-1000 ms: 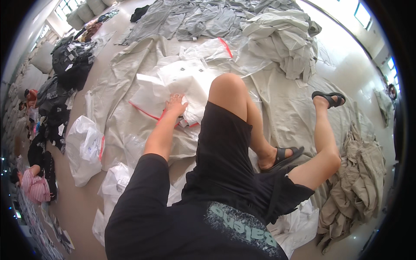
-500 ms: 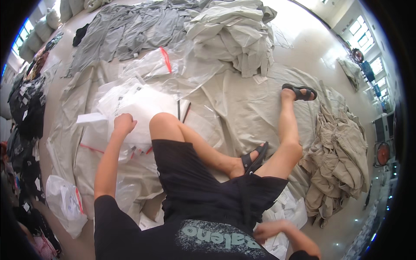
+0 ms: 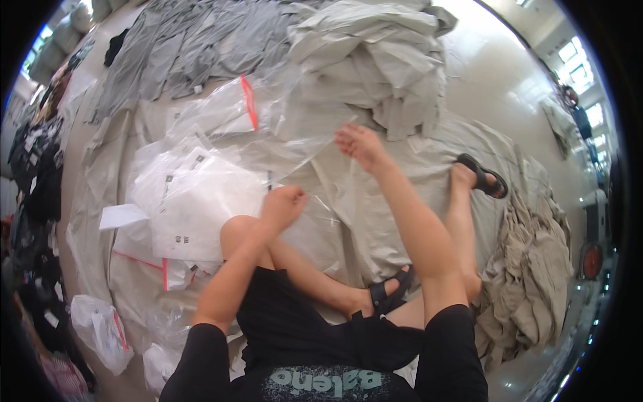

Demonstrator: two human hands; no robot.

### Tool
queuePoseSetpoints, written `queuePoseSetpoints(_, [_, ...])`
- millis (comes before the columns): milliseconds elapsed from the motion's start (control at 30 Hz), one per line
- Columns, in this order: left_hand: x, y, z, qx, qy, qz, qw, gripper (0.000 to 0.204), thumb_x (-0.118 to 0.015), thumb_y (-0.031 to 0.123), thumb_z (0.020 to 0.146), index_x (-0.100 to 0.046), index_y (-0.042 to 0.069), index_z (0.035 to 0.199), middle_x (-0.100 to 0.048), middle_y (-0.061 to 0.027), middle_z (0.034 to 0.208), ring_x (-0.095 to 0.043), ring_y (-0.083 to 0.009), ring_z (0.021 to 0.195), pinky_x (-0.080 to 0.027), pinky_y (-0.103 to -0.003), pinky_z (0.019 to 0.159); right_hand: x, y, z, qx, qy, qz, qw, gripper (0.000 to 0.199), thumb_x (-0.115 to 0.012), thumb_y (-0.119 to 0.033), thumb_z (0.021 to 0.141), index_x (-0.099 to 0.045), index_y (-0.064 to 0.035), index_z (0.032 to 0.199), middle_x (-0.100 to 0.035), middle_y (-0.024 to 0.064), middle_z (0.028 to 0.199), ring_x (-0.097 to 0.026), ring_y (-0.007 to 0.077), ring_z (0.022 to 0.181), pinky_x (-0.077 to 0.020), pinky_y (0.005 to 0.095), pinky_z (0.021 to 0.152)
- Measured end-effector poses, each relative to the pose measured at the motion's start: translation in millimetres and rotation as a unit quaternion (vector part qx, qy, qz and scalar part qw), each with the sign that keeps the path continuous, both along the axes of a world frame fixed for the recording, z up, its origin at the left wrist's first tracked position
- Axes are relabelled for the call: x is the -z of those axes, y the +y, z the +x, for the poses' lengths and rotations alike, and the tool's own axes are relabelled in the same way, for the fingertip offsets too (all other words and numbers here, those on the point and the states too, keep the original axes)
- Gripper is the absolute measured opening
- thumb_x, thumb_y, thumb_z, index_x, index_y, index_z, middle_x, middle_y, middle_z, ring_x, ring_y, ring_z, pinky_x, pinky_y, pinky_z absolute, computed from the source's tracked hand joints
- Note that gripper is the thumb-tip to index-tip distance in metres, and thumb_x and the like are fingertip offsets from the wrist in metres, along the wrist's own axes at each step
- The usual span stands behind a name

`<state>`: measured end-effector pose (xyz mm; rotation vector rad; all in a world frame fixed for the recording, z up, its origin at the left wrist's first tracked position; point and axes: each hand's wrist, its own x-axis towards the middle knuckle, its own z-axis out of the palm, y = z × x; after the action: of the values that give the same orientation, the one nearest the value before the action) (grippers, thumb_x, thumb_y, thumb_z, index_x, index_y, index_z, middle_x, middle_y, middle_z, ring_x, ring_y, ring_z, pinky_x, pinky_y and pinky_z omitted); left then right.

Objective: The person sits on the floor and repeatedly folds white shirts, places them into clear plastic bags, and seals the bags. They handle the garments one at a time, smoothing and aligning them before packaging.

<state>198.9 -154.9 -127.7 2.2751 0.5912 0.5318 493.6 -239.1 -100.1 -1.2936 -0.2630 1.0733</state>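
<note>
A clear plastic bag (image 3: 305, 144) lies stretched across the middle of the frame on grey cloth (image 3: 402, 194). The left hand (image 3: 282, 204) pinches its near edge in a closed fist; the right hand (image 3: 360, 144) grips its far edge. White packed bags (image 3: 194, 201) lie centre left.

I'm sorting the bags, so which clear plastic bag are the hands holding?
The empty clear bag stretched between the left hand and right hand. The other bags lie flat with white contents.
</note>
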Motion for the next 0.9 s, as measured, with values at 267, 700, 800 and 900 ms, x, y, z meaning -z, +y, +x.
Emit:
queuePoseSetpoints(267, [52.0,7.6,20.3,-0.024,-0.027,0.003,0.999,0.017,-0.075,0.017,0.093,-0.070,0.006,0.081,-0.070,-0.0148,0.076,-0.070,-0.0376,0.073,-0.055,-0.048,0.066,11.9,163.9,122.7,0.130,0.036,0.045,0.990,0.094,-0.088,-0.024,0.093,-0.032,-0.0029,0.165,-0.054,0.0148,0.153,-0.058,0.0336,0.135,-0.0538,0.0466,0.103])
queuePoseSetpoints(700, [70.9,22.2,39.5,-0.138,-0.051,-0.064,0.987,0.011,-0.078,0.015,0.095,-0.075,0.006,0.091,-0.070,-0.0110,0.075,-0.068,-0.0255,0.064,-0.053,-0.039,0.061,-92.4,181.6,163.3,0.085,0.003,0.170,0.982,0.017,-0.065,-0.023,0.110,-0.069,-0.0092,0.119,-0.073,0.0051,0.114,-0.068,0.0229,0.111,-0.0542,0.0487,0.103])
queuePoseSetpoints(800, [55.5,33.9,37.3,-0.191,-0.103,-0.137,0.967,0.026,-0.081,0.014,0.092,-0.073,0.005,0.116,-0.071,-0.0134,0.094,-0.069,-0.0285,0.085,-0.055,-0.042,0.076,-178.7,97.4,94.9,0.040,-0.057,0.235,0.969,0.021,-0.063,-0.025,0.111,-0.068,-0.0075,0.120,-0.074,0.0068,0.120,-0.069,0.0218,0.113,-0.0569,0.0466,0.101])
queuePoseSetpoints(900, [22.2,37.3,30.5,-0.230,-0.212,-0.073,0.947,0.052,-0.083,0.013,0.090,-0.066,0.006,0.139,-0.066,-0.0193,0.127,-0.064,-0.0329,0.116,-0.052,-0.043,0.097,-209.7,8.1,45.3,0.004,-0.006,0.230,0.973,0.026,-0.059,-0.027,0.113,-0.067,-0.0059,0.126,-0.074,0.0070,0.126,-0.069,0.0204,0.118,-0.0566,0.0425,0.103])
